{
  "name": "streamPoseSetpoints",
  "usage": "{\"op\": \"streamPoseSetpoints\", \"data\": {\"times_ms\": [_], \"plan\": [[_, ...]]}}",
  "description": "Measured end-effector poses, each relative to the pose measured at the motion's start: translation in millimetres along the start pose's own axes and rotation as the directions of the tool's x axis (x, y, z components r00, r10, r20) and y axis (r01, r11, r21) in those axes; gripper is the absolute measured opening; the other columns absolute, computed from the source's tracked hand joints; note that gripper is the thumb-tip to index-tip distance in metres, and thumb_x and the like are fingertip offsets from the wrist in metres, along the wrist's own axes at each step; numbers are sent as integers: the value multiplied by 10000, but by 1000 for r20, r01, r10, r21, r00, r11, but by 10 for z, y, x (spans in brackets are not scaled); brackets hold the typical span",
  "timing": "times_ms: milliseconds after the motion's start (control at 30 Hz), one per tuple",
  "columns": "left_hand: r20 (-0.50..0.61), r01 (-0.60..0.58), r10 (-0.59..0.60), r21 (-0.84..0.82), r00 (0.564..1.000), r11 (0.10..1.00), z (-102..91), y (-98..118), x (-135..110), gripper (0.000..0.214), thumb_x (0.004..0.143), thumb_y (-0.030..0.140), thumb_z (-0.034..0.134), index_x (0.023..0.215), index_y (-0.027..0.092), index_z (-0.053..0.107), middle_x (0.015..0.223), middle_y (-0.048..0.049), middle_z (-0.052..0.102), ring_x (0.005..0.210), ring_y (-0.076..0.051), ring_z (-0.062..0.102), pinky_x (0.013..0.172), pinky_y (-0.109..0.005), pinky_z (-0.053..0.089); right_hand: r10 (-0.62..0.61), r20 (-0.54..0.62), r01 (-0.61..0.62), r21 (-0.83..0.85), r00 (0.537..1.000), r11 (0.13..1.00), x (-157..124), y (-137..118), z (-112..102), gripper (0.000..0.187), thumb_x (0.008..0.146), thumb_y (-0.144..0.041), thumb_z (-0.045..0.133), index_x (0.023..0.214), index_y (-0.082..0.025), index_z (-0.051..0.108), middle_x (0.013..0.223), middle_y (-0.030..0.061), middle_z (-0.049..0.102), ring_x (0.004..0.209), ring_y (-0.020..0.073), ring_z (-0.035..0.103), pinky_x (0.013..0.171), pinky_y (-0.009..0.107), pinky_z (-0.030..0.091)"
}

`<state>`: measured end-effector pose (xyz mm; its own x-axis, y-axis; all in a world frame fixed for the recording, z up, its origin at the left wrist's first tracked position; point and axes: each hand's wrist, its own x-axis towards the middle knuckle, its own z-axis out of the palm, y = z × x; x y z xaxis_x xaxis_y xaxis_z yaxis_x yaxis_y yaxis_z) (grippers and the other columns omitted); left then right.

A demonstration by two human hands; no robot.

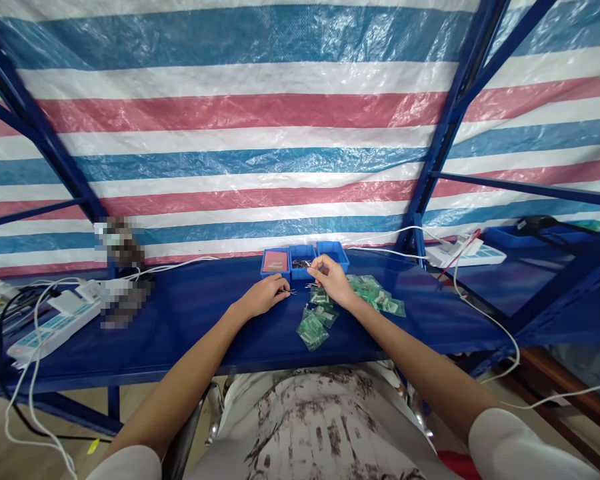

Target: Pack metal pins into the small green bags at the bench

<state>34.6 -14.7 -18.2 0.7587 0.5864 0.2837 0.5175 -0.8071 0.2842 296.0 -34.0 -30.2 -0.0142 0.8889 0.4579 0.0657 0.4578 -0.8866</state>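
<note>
Jutting from the fingertips of the left hand (264, 295), thin silvery metal pieces (293, 292) lie low over the table, just in front of a row of three small blue plastic bins; that hand is closed narrowly around them. The right hand (336, 280) reaches over the front edge of the middle bin (300, 275), thumb and forefinger drawn together — whether anything is pinched between them, I cannot tell. More thin dark and silvery pieces (301, 264) lie inside that bin. The left bin (263, 264) holds a flat pinkish rectangle (280, 256); the right bin (336, 250) stands just behind the right hand.

Flat, shiny green plastic packets (313, 329) lie near the right hand, some toward the body and others in an overlapping heap to its right. All this rests on a glossy dark-blue table (190, 313). Farther out — well apart from the hands — a white power strip (55, 333) lies at left. A red, white and blue striped sheet (260, 110) hangs behind.
</note>
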Motion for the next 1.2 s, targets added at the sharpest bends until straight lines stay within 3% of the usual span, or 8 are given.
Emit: {"op": "streamPoseSetpoints", "data": {"times_ms": [133, 233, 367, 567, 700, 833, 967, 1200], "plan": [[-1, 2, -2, 4, 1000, 1000, -3, 14, -2, 236, 1098, 402, 509, 1107, 207, 641, 1074, -79, 627, 936, -227, 630, 837, -339, 503, 138, 31, -140, 92, 990, 986, -10, -38, 5, 509, 848, -693, 777, 752, -237, 573, 577, -44, 506, 471, 122, 452, 454, 273, 389], [-4, -3, 3, 1, 1000, 1000, 1, 24, 1, 262, 1102, 426, 492, 1106, 211, 641, 1076, -82, 630, 930, -228, 628, 835, -339, 509, 239, 34, -241, 195, 970, 951, -9, -40, 8, 566, 804, -727, 802, 720, -224, 557, 598, -51, 487, 464, 93, 413, 421, 245, 325], [2, -14, 14, -15, 1000, 1000, 15, 20, 10, 278, 1108, 430, 475, 1120, 211, 646, 1076, -82, 625, 923, -228, 634, 832, -343, 515, 271, -2, -262, 238, 963, 935, 9, -33, 0, 548, 776, -718, 828, 784, -214, 615, 634, -46, 509, 476, 91, 428, 414, 242, 323], [13, -23, 23, -27, 1000, 999, 35, 4, 26, 286, 1114, 435, 471, 1138, 212, 649, 1100, -89, 623, 923, -227, 639, 835, -343, 515, 234, -28, -222, 225, 972, 949, 44, -47, -18, 561, 805, -720, 791, 1049, -229, 672, 882, 41, 711, 566, 139, 572, 451, 273, 414], [6, -21, 21, -37, 1000, 999, 43, 10, 26, 267, 1114, 420, 476, 1128, 210, 640, 1100, -87, 622, 954, -235, 642, 851, -346, 512, 78, -16, -79, -92, 997, 993, 20, 3, -21, 424, 885, -645, 738, 1013, -244, 692, 808, 28, 683, 599, 181, 578, 531, 319, 448], [-2, -22, 22, -47, 1000, 999, 49, 28, 19, 222, 1111, 387, 488, 1126, 213, 624, 1112, -85, 626, 1006, -244, 638, 892, -358, 511, -128, 242, 226, -440, 962, 869, -48, 65, -5, 209, 950, -448, 733, 894, -247, 727, 853, 39, 692, 790, 225, 616, 769, 367, 469], [-11, -37, 36, -58, 999, 998, 43, 59, 11, 190, 1111, 363, 486, 1112, 215, 605, 1109, -85, 630, 1022, -249, 627, 888, -359, 508, -101, 428, 363, -593, 898, 719, -92, 101, 10, 114, 935, -355, 786, 898, -256, 744, 908, 47, 696, 911, 256, 587, 849, 378, 395], [-10, -54, 54, -69, 999, 996, 33, 97, 14, 190, 1116, 366, 472, 1105, 220, 593, 1087, -81, 621, 1017, -250, 614, 886, -358, 499, -70, 466, 385, -626, 882, 678, -116, 73, 18, 112, 1003, -325, 708, 920, -251, 716, 939, 52, 681, 936, 264, 564, 841, 366, 342]]}}
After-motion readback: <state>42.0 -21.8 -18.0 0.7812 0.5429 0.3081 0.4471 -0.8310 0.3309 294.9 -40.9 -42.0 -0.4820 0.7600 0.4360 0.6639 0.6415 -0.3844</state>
